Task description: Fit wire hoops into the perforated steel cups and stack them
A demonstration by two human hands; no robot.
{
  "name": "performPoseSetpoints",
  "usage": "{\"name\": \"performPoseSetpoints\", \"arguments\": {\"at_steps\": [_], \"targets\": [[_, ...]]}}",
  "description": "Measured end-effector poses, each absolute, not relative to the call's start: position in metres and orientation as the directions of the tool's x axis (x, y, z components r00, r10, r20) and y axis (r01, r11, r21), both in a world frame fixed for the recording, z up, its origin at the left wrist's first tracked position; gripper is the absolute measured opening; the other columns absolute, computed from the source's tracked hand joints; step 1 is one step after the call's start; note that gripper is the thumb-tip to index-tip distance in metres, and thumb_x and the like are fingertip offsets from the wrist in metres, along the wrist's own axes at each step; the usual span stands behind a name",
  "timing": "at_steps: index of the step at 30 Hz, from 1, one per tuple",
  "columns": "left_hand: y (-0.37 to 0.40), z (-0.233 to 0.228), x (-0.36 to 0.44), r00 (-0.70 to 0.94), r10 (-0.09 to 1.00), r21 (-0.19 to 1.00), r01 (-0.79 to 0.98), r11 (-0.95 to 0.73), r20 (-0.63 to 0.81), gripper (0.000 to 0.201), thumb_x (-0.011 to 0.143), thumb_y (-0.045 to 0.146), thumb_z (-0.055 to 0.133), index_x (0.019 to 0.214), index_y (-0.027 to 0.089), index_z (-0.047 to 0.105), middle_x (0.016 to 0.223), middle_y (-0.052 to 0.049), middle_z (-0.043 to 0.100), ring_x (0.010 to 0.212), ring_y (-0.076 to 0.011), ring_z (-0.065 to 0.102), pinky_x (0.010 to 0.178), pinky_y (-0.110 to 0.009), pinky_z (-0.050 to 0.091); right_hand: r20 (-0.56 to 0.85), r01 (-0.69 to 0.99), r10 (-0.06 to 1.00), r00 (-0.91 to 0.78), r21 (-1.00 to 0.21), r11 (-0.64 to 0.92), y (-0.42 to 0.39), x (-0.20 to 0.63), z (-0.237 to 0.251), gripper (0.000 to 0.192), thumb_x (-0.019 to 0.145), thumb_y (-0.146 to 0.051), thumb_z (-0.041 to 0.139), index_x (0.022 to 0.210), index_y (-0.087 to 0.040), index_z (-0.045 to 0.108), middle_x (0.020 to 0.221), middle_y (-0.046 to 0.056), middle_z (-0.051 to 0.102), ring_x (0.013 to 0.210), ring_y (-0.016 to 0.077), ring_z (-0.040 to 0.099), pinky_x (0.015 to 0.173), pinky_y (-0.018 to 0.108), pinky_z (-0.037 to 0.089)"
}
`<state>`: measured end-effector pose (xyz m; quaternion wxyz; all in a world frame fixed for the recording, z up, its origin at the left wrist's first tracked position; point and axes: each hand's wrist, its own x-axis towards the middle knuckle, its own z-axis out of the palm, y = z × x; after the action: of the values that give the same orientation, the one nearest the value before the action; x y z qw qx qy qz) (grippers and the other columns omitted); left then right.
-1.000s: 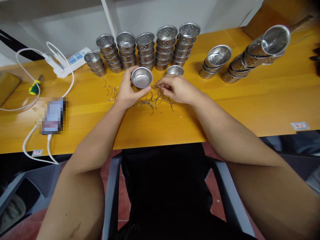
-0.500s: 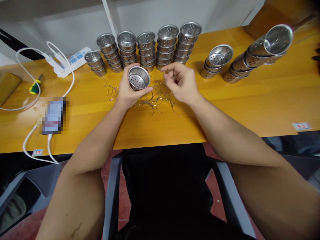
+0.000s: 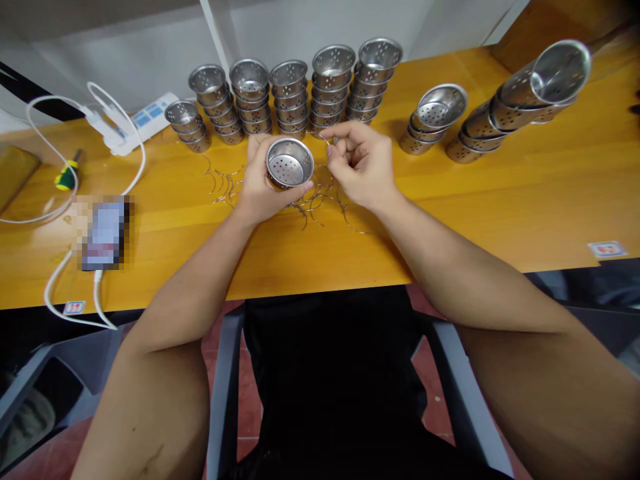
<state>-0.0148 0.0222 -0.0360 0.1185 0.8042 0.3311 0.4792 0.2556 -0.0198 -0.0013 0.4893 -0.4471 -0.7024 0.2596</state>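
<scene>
My left hand [image 3: 256,187] is wrapped round a perforated metal cup [image 3: 289,164], its open top facing up toward me and its holed bottom visible inside. To the right of the cup, my right hand [image 3: 364,163] pinches a thin wire [image 3: 325,139] between thumb and forefinger; only a short end of it shows. Hand and cup are a small gap apart. Beneath them, several thin curved wires [image 3: 345,212] lie loose on the wooden table [image 3: 320,263], partly hidden by my left hand and the cup.
Stacked metal cups [image 3: 290,100] line the back, with a short stack [image 3: 424,130] and a leaning stack [image 3: 500,123] on the right. On the left are a power strip [image 3: 145,123] with white cables, a phone [image 3: 106,233] and a green-yellow screwdriver [image 3: 69,175].
My left hand has brought the cup slightly right, closer to my right hand, and tipped its mouth a little more toward me. My right hand stays nearly in place, still pinching the wire.
</scene>
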Motion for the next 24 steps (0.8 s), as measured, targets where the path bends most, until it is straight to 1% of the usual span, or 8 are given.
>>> {"name": "performPoseSetpoints", "arguments": {"at_steps": [2, 5, 8, 13, 16, 19, 24], "targets": [[0.022, -0.038, -0.014, 0.312, 0.648, 0.515, 0.414, -0.751, 0.695, 0.096, 0.083, 0.086, 0.105, 0.154, 0.035, 0.064, 0.151, -0.011, 0.067, 0.153, -0.0457, 0.071, 0.143, -0.079, 0.056, 0.445, 0.375, 0.885, -0.138, -0.804, 0.462, -0.022, 0.255, -0.001, 0.071, 0.109, -0.095, 0.066, 0.144, -0.035, 0.080, 0.091, 0.009, 0.067, 0.098, 0.0391, 0.077, 0.099, 0.069, 0.074], [0.025, -0.045, -0.014, 0.325, 0.665, 0.552, 0.378, -0.743, 0.672, 0.100, 0.088, 0.090, 0.099, 0.159, 0.036, 0.055, 0.154, -0.011, 0.069, 0.150, -0.0418, 0.076, 0.138, -0.072, 0.062, 0.437, 0.374, 0.888, -0.145, -0.807, 0.458, -0.025, 0.253, 0.000, 0.067, 0.111, -0.090, 0.069, 0.145, -0.035, 0.082, 0.090, 0.008, 0.065, 0.096, 0.0379, 0.076, 0.100, 0.067, 0.074], [0.029, -0.053, -0.013, 0.358, 0.682, 0.591, 0.339, -0.732, 0.638, 0.106, 0.089, 0.097, 0.095, 0.162, 0.035, 0.049, 0.151, -0.010, 0.072, 0.145, -0.0404, 0.080, 0.134, -0.069, 0.065, 0.441, 0.370, 0.887, -0.138, -0.807, 0.460, -0.027, 0.250, 0.001, 0.063, 0.111, -0.087, 0.071, 0.141, -0.034, 0.084, 0.088, 0.007, 0.063, 0.094, 0.0364, 0.075, 0.097, 0.065, 0.075], [0.028, -0.056, -0.010, 0.404, 0.667, 0.604, 0.290, -0.742, 0.625, 0.121, 0.075, 0.108, 0.095, 0.162, 0.038, 0.048, 0.147, -0.008, 0.074, 0.140, -0.0405, 0.084, 0.126, -0.068, 0.070, 0.433, 0.359, 0.886, -0.164, -0.810, 0.463, -0.031, 0.246, 0.003, 0.055, 0.111, -0.082, 0.076, 0.130, -0.033, 0.088, 0.086, 0.006, 0.063, 0.087, 0.0331, 0.073, 0.096, 0.064, 0.075], [0.025, -0.055, -0.009, 0.433, 0.679, 0.613, 0.304, -0.729, 0.593, 0.121, 0.076, 0.108, 0.092, 0.165, 0.041, 0.046, 0.149, -0.008, 0.073, 0.141, -0.0399, 0.084, 0.125, -0.067, 0.071, 0.437, 0.371, 0.883, -0.169, -0.802, 0.468, -0.031, 0.245, 0.002, 0.049, 0.112, -0.077, 0.077, 0.127, -0.032, 0.088, 0.084, 0.005, 0.060, 0.084, 0.0319, 0.070, 0.096, 0.063, 0.074], [0.023, -0.055, -0.007, 0.443, 0.660, 0.608, 0.277, -0.744, 0.606, 0.119, 0.077, 0.107, 0.092, 0.165, 0.041, 0.047, 0.149, -0.008, 0.073, 0.141, -0.0386, 0.084, 0.123, -0.064, 0.072, 0.440, 0.384, 0.882, -0.170, -0.794, 0.471, -0.030, 0.244, 0.001, 0.042, 0.113, -0.070, 0.079, 0.127, -0.031, 0.087, 0.084, 0.005, 0.059, 0.084, 0.0314, 0.068, 0.096, 0.061, 0.073], [0.025, -0.056, -0.006, 0.448, 0.625, 0.588, 0.240, -0.772, 0.639, 0.120, 0.077, 0.105, 0.095, 0.163, 0.037, 0.047, 0.146, -0.008, 0.074, 0.135, -0.0355, 0.085, 0.119, -0.057, 0.072, 0.512, 0.352, 0.844, -0.158, -0.770, 0.533, -0.026, 0.243, -0.004, 0.031, 0.115, -0.057, 0.082, 0.122, -0.027, 0.087, 0.078, 0.001, 0.053, 0.075, 0.0249, 0.060, 0.084, 0.049, 0.069]]}}
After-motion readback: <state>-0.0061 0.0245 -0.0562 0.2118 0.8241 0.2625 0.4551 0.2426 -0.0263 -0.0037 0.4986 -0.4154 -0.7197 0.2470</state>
